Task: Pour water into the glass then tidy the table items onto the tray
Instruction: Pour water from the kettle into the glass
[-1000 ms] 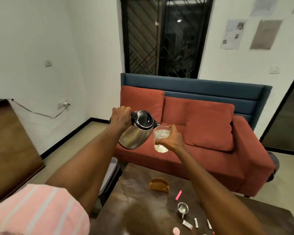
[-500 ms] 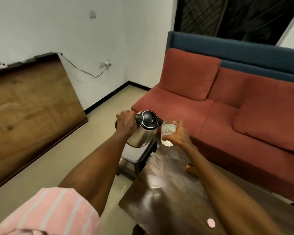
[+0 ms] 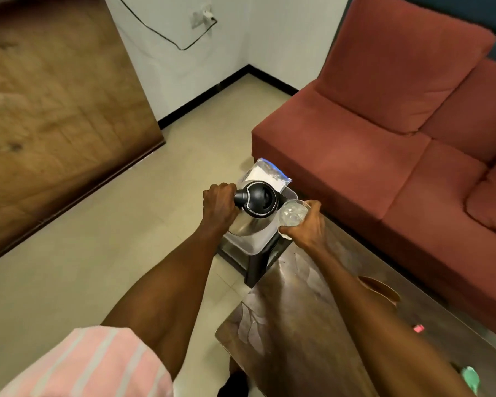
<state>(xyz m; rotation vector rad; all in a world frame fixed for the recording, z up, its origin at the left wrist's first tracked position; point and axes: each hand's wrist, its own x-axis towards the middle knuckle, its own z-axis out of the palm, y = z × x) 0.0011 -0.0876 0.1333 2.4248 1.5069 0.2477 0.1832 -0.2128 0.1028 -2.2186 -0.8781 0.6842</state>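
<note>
My left hand (image 3: 218, 206) grips the black handle of a steel kettle (image 3: 254, 214) with a black lid, held upright above a pale plastic tray (image 3: 249, 246). The tray sits on a small dark stool (image 3: 255, 265) beside the table. My right hand (image 3: 305, 224) holds a clear glass (image 3: 292, 214) with water in it, right next to the kettle's spout. A clear bag of white material (image 3: 265, 176) lies at the tray's far end.
The dark glossy table (image 3: 298, 339) fills the lower right, with a wooden napkin holder (image 3: 380, 287), a pink item (image 3: 418, 328) and a green item (image 3: 470, 379) on it. A red sofa (image 3: 384, 138) stands behind. A wooden board (image 3: 55, 110) leans on the left wall.
The view has tilted down and left. Both hands, with kettle and glass, have dropped from in front of the sofa to just above the tray on the stool.
</note>
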